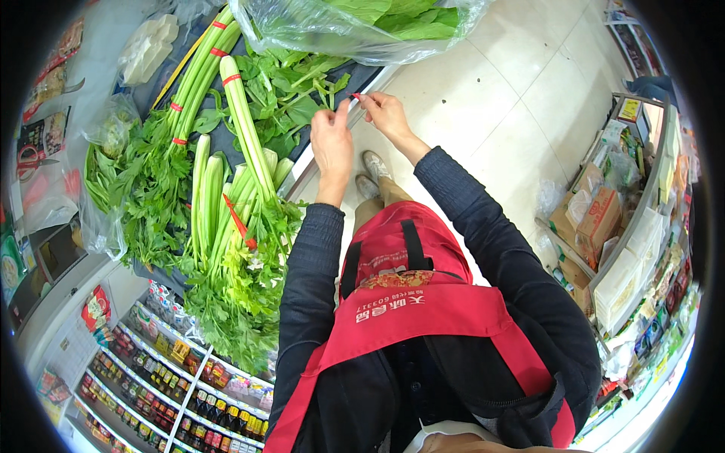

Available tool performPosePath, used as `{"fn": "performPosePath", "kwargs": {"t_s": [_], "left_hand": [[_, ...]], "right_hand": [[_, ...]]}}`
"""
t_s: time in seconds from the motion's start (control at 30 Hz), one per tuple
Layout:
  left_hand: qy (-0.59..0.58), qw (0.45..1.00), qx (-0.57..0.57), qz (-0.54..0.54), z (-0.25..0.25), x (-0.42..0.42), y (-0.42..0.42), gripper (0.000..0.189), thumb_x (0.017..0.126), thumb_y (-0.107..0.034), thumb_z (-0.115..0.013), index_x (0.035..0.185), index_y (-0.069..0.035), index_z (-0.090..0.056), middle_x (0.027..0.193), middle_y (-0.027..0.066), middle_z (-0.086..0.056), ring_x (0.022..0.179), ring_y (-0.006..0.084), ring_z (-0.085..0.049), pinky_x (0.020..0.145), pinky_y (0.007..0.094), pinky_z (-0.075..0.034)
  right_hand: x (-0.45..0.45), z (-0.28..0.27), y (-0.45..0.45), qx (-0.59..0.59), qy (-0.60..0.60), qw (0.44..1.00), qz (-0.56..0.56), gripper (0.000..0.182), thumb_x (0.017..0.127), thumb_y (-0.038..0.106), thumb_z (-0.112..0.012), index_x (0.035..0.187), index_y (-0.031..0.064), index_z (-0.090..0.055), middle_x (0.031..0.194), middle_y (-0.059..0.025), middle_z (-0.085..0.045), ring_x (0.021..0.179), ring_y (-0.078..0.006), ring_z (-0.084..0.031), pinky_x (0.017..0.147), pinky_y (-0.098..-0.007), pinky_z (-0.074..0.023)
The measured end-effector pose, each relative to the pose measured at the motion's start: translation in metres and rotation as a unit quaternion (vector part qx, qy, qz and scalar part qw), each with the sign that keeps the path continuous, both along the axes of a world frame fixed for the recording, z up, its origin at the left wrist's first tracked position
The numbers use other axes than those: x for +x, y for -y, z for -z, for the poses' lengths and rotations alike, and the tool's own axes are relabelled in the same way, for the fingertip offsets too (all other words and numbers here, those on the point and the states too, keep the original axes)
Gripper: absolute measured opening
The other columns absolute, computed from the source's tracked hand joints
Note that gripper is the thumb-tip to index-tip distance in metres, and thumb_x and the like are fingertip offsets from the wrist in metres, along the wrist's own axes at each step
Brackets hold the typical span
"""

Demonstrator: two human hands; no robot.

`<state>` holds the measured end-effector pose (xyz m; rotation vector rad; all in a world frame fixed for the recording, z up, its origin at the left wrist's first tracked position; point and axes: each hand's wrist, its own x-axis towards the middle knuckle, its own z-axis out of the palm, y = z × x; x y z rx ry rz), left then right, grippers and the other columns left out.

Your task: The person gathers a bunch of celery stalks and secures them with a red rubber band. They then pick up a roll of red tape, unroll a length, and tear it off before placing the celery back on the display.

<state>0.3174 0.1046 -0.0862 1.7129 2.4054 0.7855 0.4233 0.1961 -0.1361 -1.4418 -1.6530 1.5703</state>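
Beyond the edge of the vegetable counter (340,133), my right hand (388,116) pinches a small strip of red tape (355,96) between thumb and fingertips. My left hand (331,144) is right beside it, its index finger reaching up to the strip; whether it also grips the tape is unclear. To the left, a celery bundle (246,124) bound with red tape lies across other celery stalks (212,192). Longer bundles of green stalks (195,85) carry several red bands. Loose leafy greens (289,93) spread behind my left hand.
A clear plastic bag of leafy greens (391,22) overhangs the counter's far end. An orange-red strip (238,221) rests on the celery. Red-handled scissors (31,162) are at far left. Shelves of bottles (221,410) stand lower left; cardboard boxes (598,221) fill a stand at right.
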Motion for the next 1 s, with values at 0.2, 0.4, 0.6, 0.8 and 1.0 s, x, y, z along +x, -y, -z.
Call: {"fn": "performPosePath", "kwargs": {"t_s": [0.2, 0.4, 0.6, 0.8, 1.0], "left_hand": [[0.008, 1.0, -0.017, -0.015, -0.002, -0.005, -0.009, 0.046, 0.075, 0.004, -0.057, 0.12, -0.007, -0.056, 0.093, 0.0155, -0.051, 0.084, 0.0316, -0.053, 0.072, 0.0402, -0.046], [0.136, 0.979, 0.005, -0.153, 0.004, -0.012, 0.016, 0.047, 0.074, 0.001, -0.059, 0.121, 0.002, -0.051, 0.098, 0.016, -0.051, 0.085, 0.0285, -0.054, 0.078, 0.0379, -0.046], [0.145, 0.975, 0.022, -0.166, 0.0, -0.01, 0.028, 0.046, 0.073, 0.002, -0.059, 0.118, 0.004, -0.051, 0.098, 0.0159, -0.052, 0.087, 0.0287, -0.054, 0.08, 0.0389, -0.045], [0.109, 0.98, 0.018, -0.166, 0.007, -0.009, 0.038, 0.044, 0.074, 0.0, -0.06, 0.117, 0.004, -0.051, 0.102, 0.0169, -0.052, 0.093, 0.0322, -0.052, 0.084, 0.0413, -0.043], [0.098, 0.98, 0.002, -0.171, 0.002, -0.009, 0.04, 0.044, 0.073, -0.001, -0.061, 0.117, 0.002, -0.052, 0.105, 0.0177, -0.051, 0.099, 0.0341, -0.049, 0.087, 0.0424, -0.041]], "right_hand": [[0.013, -0.023, -0.001, 0.132, 0.17, 0.975, -0.051, 0.025, 0.088, 0.03, -0.055, 0.085, 0.0068, -0.065, 0.061, -0.0082, -0.061, 0.058, -0.0246, -0.062, 0.053, -0.0365, -0.0453], [0.007, -0.1, 0.008, 0.398, 0.113, 0.89, -0.193, 0.012, 0.082, 0.01, -0.056, 0.091, 0.0119, -0.065, 0.092, -0.0061, -0.06, 0.081, -0.0249, -0.06, 0.067, -0.0379, -0.044], [-0.026, -0.052, -0.033, 0.506, 0.111, 0.777, -0.358, 0.023, 0.075, 0.008, -0.052, 0.091, 0.0154, -0.067, 0.094, -0.0043, -0.05, 0.095, -0.02, -0.053, 0.074, -0.0337, -0.0395], [-0.026, -0.044, -0.037, 0.497, 0.101, 0.759, -0.408, 0.049, 0.078, 0.006, -0.049, 0.122, 0.0256, -0.057, 0.088, -0.0027, -0.049, 0.089, -0.0185, -0.052, 0.072, -0.0335, -0.0379], [-0.02, -0.053, -0.034, 0.467, 0.084, 0.79, -0.389, 0.07, 0.079, 0.006, -0.059, 0.141, 0.0252, -0.034, 0.102, -0.0037, -0.055, 0.099, -0.021, -0.052, 0.084, -0.0373, -0.0365]]}}
